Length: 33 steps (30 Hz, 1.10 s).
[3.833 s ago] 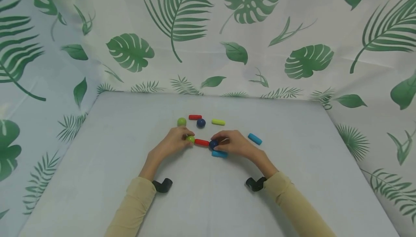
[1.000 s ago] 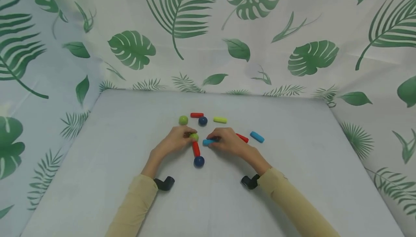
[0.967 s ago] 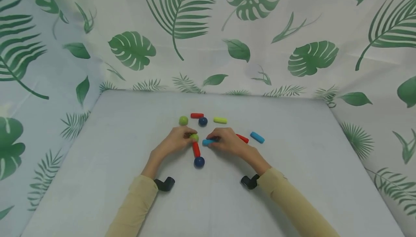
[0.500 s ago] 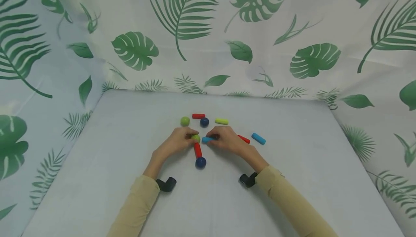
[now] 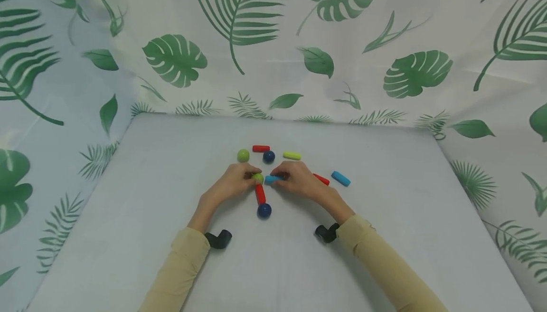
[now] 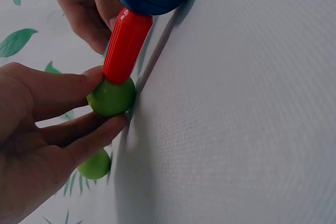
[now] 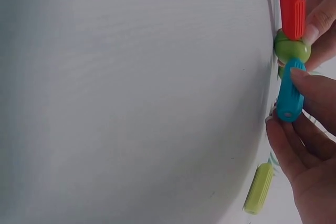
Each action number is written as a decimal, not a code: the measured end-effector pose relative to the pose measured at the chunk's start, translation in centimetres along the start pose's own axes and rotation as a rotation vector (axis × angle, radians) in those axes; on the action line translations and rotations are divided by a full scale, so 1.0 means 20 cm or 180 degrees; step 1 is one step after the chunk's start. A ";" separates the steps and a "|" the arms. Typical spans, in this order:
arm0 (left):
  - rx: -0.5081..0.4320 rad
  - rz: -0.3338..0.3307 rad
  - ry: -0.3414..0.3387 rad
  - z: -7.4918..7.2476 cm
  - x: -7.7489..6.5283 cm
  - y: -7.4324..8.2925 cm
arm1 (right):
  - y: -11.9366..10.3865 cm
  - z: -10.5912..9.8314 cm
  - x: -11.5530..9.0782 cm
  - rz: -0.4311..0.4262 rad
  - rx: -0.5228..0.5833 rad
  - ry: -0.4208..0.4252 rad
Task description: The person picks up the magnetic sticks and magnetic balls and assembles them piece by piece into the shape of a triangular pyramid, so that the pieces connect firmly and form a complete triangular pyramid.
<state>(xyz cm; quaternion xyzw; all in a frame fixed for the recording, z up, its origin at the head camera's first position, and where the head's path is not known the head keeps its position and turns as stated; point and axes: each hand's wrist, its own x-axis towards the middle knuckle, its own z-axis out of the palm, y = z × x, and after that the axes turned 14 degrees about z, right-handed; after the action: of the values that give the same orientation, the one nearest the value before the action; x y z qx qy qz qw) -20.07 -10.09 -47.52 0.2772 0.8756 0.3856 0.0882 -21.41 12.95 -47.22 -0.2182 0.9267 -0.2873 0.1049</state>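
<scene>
My left hand (image 5: 234,180) pinches a green ball (image 6: 111,98) between thumb and fingers. From this ball a red rod (image 5: 260,194) runs toward me, and a dark blue ball (image 5: 264,211) sits at its near end. A light blue rod (image 7: 291,93) is pinched in my right hand (image 5: 301,179), one end pointing at the green ball. In the right wrist view that end overlaps the ball; whether they touch I cannot tell. Part of the light blue rod is hidden by my fingers in the head view.
Farther back on the white table (image 5: 171,160) lie another green ball (image 5: 243,155), a red rod (image 5: 261,148), a dark blue ball (image 5: 268,156) and a yellow-green rod (image 5: 292,156). Right of my right hand are a red rod (image 5: 321,179) and a light blue rod (image 5: 341,178).
Since the oldest frame, the red rod with its dark blue ball has swung toward me. My right hand let that ball go and took the light blue rod, lately edging it closer to the green ball.
</scene>
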 end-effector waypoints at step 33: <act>0.0005 0.0054 -0.0025 -0.01 0.00 0.00 | 0.04 -0.10 0.14 0.0490 0.0622 0.0396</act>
<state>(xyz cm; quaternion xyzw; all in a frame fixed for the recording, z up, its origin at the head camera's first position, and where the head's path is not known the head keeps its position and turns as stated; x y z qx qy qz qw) -20.19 -10.26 -47.33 0.2862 0.8731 0.3846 0.0882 -24.82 13.24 -46.37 -0.1170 0.9131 -0.3802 0.0897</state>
